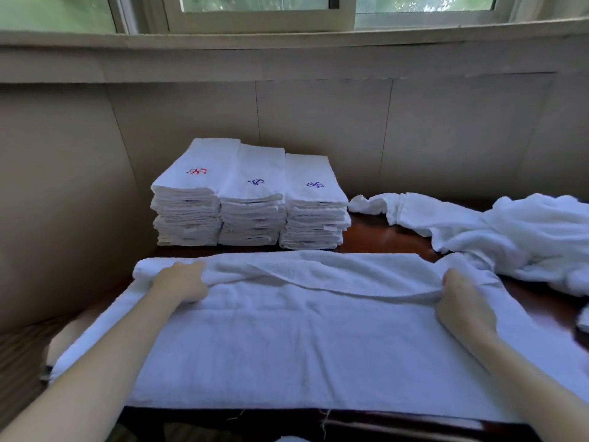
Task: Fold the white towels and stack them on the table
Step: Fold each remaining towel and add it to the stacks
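Note:
A large white towel [302, 339] lies spread across the near part of the dark wooden table [376, 237]. Its far edge is folded over toward me in a long flap. My left hand [181, 282] grips that flap at its left end. At the right end, my right hand [462, 301] pinches the same folded edge. Behind the towel stand three stacks of folded white towels [251, 199], side by side, each topped with a small embroidered mark.
A heap of loose white towels [497, 231] lies at the back right of the table. A beige panelled wall and a window sill rise right behind the stacks. The table's left edge drops to a carpeted floor [19, 355].

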A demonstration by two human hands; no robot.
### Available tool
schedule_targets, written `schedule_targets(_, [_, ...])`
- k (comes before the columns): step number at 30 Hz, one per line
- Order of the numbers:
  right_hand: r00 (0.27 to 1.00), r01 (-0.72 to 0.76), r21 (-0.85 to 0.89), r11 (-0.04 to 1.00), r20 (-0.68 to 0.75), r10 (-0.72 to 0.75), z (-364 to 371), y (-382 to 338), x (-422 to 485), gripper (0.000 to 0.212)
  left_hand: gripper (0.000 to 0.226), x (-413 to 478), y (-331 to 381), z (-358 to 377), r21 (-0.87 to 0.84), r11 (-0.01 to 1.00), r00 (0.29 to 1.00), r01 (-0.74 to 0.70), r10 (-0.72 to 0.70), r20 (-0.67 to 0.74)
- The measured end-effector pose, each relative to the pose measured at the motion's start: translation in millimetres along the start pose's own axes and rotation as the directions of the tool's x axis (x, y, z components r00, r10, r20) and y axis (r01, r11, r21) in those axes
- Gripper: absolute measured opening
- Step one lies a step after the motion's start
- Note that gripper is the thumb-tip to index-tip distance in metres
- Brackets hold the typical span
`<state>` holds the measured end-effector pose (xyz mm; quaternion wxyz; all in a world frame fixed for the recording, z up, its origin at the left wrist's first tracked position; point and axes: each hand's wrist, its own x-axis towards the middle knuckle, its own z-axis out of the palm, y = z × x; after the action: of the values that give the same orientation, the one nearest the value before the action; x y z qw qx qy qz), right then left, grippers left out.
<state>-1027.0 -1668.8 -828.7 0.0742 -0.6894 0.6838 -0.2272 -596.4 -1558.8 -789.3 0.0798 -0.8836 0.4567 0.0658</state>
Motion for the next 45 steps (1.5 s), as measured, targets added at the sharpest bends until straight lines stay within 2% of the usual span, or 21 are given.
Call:
schedule_targets(1, [1.000,-0.020,-0.062,0.998,0.015,0.021,-1.7,-1.8,-2.8,0.017,0.066,-4.1,1.6,-5.0,0.080,0.996,0.998,0.029,-0.034,0.060])
schedule_targets(3, [0.998,-0.049,-0.252,0.967,0.025,0.057,-6.8,-15.0,-7.7,0.031,0.064,-11.1,6.5,-10.8,0.127,0.990,0.995,0.053,-0.063,0.071])
schedule_targets(5, [1.000,-0.004,-0.447,0.895,-0.018,-0.004,-6.7,-34.4,-11.1,0.038,0.070,-13.9,13.5,-7.1,0.075,0.997,0.998,-0.003,0.008,-0.056])
schedule_targets(6, [0.997,0.045,-0.486,0.873,-0.037,-0.071,-3.3,-44.5,-12.9,0.035,0.075,-13.3,18.7,-2.7,0.056,0.996,0.987,-0.069,0.077,-0.139])
schedule_targets(8, [0.978,0.186,-0.489,0.852,0.005,-0.211,10.0,-63.3,-18.6,0.028,0.079,-12.6,30.0,7.6,0.020,0.984,0.955,-0.175,0.175,-0.238])
schedule_targets(9, [0.963,0.251,-0.470,0.847,0.036,-0.265,18.1,-69.7,-23.3,0.026,0.078,-13.1,34.2,12.8,-0.033,0.981,0.951,-0.189,0.175,-0.254])
schedule_targets(10, [0.954,0.287,-0.431,0.855,0.050,-0.295,24.5,-73.2,-27.6,0.024,0.074,-13.7,36.3,18.2,-0.086,0.977,0.948,-0.195,0.166,-0.271])
schedule_targets(12, [0.961,0.270,-0.315,0.910,0.023,-0.276,30.1,-70.4,-30.7,0.022,0.057,-14.6,32.5,28.1,-0.131,0.961,0.911,-0.243,0.180,-0.370])
schedule_targets(15, [0.972,0.210,-0.231,0.950,-0.054,-0.228,31.1,-61.3,-28.1,0.024,0.031,-20.4,22.6,36.7,-0.032,0.933,0.761,-0.358,0.272,-0.589])
schedule_targets(17, [0.973,0.197,-0.210,0.958,-0.079,-0.217,30.8,-60.8,-26.8,0.023,0.034,-27.5,17.6,38.0,0.042,0.916,0.693,-0.400,0.332,-0.640])
schedule_targets(21, [0.978,0.184,-0.306,0.934,-0.042,-0.207,31.1,-61.3,-29.1,0.023,0.043,-39.2,7.2,35.4,0.281,0.919,0.601,-0.275,0.393,-0.696])
schedule_targets(22, [0.976,0.191,-0.310,0.931,-0.043,-0.214,31.4,-60.1,-28.8,0.029,0.043,-41.0,4.6,34.1,0.303,0.928,0.618,-0.219,0.372,-0.693])
schedule_targets(23, [0.974,0.197,-0.310,0.930,-0.048,-0.222,32.0,-59.5,-28.6,0.034,0.041,-41.4,-0.1,33.3,0.312,0.937,0.673,-0.155,0.331,-0.661])
schedule_targets(25, [0.974,0.190,-0.312,0.931,-0.056,-0.218,31.6,-59.7,-30.5,0.036,0.031,-40.1,-12.5,34.8,0.348,0.937,0.837,0.002,0.189,-0.513])
schedule_targets(27, [0.975,0.189,-0.308,0.932,-0.050,-0.214,30.2,-60.1,-30.4,0.032,0.029,-39.8,-31.3,39.1,0.368,0.913,0.892,0.176,0.010,-0.452])
schedule_targets(31, [0.964,0.238,-0.208,0.949,-0.071,-0.257,27.8,-61.9,-31.0,0.017,0.031,-45.4,-64.0,42.6,0.306,0.905,0.901,0.295,-0.158,-0.404])
schedule_targets(35, [0.884,0.421,-0.010,0.907,-0.219,-0.412,27.5,-68.1,-39.4,0.040,0.027,-48.9,-76.3,40.5,0.265,0.913,0.894,0.311,-0.187,-0.406])
schedule_targets(37, [0.848,0.465,-0.021,0.885,-0.274,-0.453,25.8,-69.3,-44.2,0.048,0.025,-45.2,-79.0,39.1,0.267,0.913,0.899,0.307,-0.187,-0.395])
schedule_targets(41, [0.907,0.409,-0.224,0.885,-0.008,-0.422,26.3,-66.3,-39.6,0.035,0.030,-28.5,-78.8,36.7,0.402,0.848,0.905,0.345,-0.186,-0.382])
schedule_targets(43, [0.913,0.400,-0.210,0.892,0.006,-0.408,27.6,-64.1,-35.6,0.031,0.030,-23.6,-74.2,36.8,0.382,0.868,0.913,0.318,-0.172,-0.369])
schedule_targets(45, [0.889,0.450,-0.113,0.886,-0.041,-0.457,24.8,-64.0,-36.4,0.036,0.033,-19.6,-71.9,32.5,0.330,0.889,0.928,0.317,-0.220,-0.300])
